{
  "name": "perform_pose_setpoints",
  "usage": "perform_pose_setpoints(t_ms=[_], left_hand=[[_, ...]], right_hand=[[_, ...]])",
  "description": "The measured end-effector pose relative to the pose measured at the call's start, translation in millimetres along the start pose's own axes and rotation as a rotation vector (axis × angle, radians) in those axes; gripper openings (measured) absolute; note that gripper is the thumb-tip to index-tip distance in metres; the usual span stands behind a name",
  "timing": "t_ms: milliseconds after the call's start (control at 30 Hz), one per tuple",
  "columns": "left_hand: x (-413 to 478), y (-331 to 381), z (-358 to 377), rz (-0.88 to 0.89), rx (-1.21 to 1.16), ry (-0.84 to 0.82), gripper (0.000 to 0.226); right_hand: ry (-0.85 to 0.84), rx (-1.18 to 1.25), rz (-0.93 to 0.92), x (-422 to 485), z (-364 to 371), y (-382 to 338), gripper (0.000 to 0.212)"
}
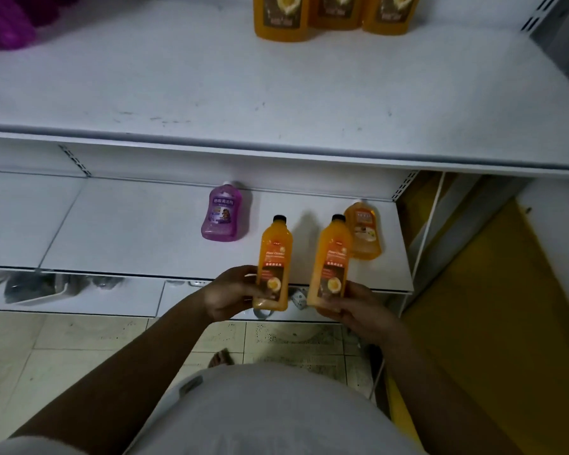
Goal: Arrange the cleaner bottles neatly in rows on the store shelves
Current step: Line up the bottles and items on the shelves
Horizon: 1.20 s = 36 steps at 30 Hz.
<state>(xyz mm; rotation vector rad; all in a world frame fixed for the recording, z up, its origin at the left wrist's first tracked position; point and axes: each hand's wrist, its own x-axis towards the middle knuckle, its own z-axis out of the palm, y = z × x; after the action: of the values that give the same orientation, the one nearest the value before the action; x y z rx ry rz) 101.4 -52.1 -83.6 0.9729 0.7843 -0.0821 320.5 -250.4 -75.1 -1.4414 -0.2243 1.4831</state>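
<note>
Pale tiled floor (pixel 79 343), scuffed, dark speckling near the shelf base. Toes of one foot (pixel 221 357) on it. Yellow panel (pixel 493 323) at right.

The person wears a loose, pale grey shirt (pixel 276 415), plain apart from a small darker patch (pixel 188 385) beside a seam on its left side. A short sleeve (pixel 30 446) of the same pale cloth shows at the lower left corner, and both forearms are bare down to the left hand (pixel 230 292) and right hand (pixel 358 310). One foot (pixel 222 357) shows bare toes, seemingly in an open sandal, though it is blurred.
</note>
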Motion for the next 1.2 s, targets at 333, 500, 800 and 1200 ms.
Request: perform_pose_setpoints(t_ms=[333,500,800,1200], left_hand=[[-107.0,24.7,41.8,0.34,0.168,0.061,0.086],[-152.5,59.9,66.6,0.507,0.211,0.194,0.09],[-228.9,188.5,118.4,1.061,0.347,0.198,0.049],[-174.4,386.3,145.1,1.349,0.961,0.324,0.085]], right_hand=[[0.001,-0.402,-0.398,-87.1,36.6,-15.5,0.079],[0.087,-0.407,-0.562,-131.7,62.1,-47.3,0.066],[0.231,-0.247,-0.976,-202.9,87.5,-163.8,0.059],[0.323,-0.342,-1.249,-151.1,76.2,-342.4,0.072]])
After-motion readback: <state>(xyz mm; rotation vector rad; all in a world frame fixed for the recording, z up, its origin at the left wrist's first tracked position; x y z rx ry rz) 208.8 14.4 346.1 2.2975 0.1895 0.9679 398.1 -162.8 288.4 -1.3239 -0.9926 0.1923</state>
